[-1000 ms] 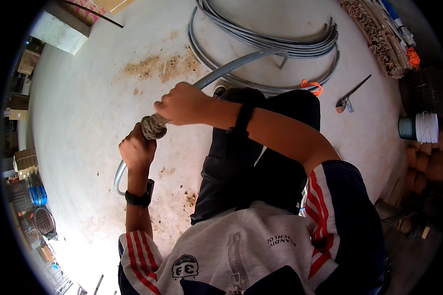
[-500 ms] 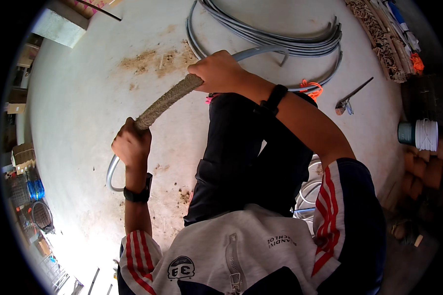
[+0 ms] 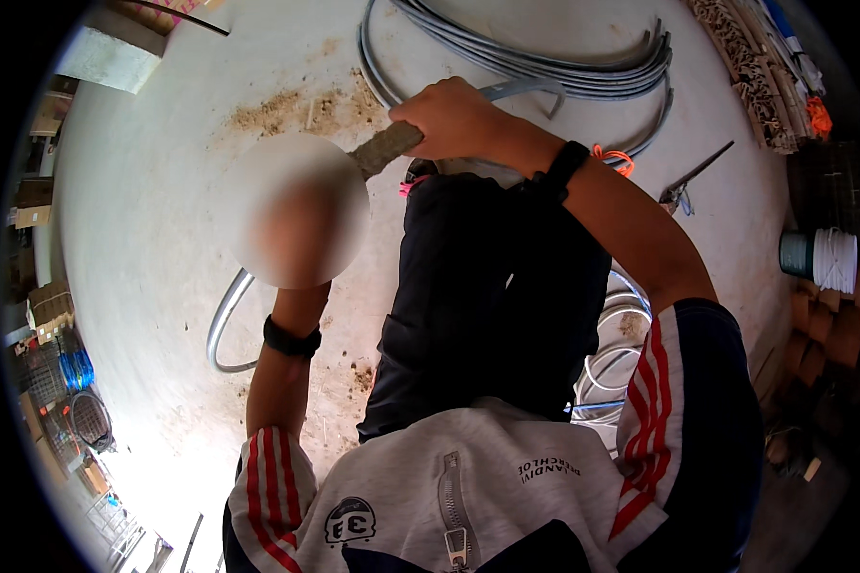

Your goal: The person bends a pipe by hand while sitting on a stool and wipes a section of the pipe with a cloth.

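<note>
A grey conduit pipe [image 3: 392, 148], its middle wrapped in rough brown material, is gripped in the closed right hand [image 3: 454, 116]. Its long axis slants from upper right down to lower left above the concrete floor [image 3: 162, 191]. The left hand is blurred over, so its grip cannot be told.

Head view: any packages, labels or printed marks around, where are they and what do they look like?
Pale grey rectangular box: floor, upper left, plain faces.
Brown cardboard boxes: stacked at the left edge.
Round dark badge: light grey zip top, lower centre.
Small dark print: same top, right of the zip.
No screens or signs show.
</note>
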`<state>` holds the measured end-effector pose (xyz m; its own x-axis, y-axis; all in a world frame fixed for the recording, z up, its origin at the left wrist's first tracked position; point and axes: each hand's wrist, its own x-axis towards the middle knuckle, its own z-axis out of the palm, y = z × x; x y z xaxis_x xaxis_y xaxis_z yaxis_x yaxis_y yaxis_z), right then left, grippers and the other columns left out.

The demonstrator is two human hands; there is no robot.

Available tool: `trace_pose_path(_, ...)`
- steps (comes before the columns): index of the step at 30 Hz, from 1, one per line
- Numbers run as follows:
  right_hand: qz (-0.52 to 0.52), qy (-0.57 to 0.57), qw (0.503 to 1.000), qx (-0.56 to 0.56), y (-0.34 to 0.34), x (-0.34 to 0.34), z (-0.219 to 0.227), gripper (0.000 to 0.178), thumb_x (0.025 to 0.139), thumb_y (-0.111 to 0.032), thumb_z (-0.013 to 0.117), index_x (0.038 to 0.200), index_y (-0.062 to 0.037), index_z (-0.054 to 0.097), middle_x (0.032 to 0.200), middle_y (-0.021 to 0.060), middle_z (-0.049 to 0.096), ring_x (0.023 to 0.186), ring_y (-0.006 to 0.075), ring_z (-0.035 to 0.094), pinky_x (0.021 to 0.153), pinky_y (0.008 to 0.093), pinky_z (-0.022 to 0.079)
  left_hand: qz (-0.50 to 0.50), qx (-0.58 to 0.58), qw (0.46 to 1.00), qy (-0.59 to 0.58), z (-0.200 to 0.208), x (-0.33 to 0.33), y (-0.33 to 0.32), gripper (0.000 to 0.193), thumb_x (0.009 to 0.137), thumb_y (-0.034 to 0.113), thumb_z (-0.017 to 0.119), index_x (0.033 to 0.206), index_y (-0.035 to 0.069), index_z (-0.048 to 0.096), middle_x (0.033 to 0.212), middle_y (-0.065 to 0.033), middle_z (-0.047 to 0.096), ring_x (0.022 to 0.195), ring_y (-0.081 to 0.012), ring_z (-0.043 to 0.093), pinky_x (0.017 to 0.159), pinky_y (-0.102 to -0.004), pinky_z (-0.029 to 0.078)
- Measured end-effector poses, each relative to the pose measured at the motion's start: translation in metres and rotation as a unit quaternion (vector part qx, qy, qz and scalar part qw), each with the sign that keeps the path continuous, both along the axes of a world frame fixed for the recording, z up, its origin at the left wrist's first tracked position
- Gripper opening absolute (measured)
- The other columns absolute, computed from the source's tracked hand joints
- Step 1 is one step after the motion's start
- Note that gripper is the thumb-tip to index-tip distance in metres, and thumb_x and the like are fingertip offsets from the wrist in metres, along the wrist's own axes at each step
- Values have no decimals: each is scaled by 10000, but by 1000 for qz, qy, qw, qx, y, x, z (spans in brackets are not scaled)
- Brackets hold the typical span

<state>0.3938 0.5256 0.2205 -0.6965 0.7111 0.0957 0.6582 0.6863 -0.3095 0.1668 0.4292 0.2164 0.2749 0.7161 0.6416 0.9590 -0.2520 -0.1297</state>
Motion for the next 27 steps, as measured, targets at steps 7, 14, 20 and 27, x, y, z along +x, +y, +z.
trace_pose_path(7, 2, 22, 1000, 15, 10, 11, -7, 336, 694, -343, 733, 916, -114, 627, 735, 73, 650, 737, 289, 639, 632, 392, 483, -96, 36, 994, -35, -21, 15, 24, 232, 773, 255, 675, 950, 112, 631, 832, -65, 640, 732, -214, 639, 620, -370, 505)
trace_pose_path(14, -9, 40, 999, -11, 30, 49, -24, 235, 714, -285, 658, 849, -99, 604, 709, 113, 631, 724, 330, 621, 632, 432, 476, -141, -47, 985, -85, -28, 43, 44, 308, 796, 214, 694, 1069, 87, 631, 976, -65, 634, 839, -222, 617, 702, -359, 493)
trace_pose_path(20, 25, 99, 995, -6, 31, 54, -28, 198, 676, -131, 678, 769, -31, 535, 655, 160, 555, 641, 383, 548, 561, 409, 429, -214, -11, 959, -188, -45, 91, 67, 91, 819, 189, 605, 839, 105, 630, 744, -58, 599, 631, -211, 575, 545, -346, 447)
trace_pose_path(27, -42, 96, 993, -48, 42, 91, -42, 191, 659, -94, 668, 807, -34, 563, 689, 163, 572, 677, 382, 556, 582, 404, 438, -159, 79, 973, -145, -68, 127, 81, 52, 752, 167, 597, 737, 118, 609, 694, -41, 575, 596, -189, 569, 511, -339, 434)
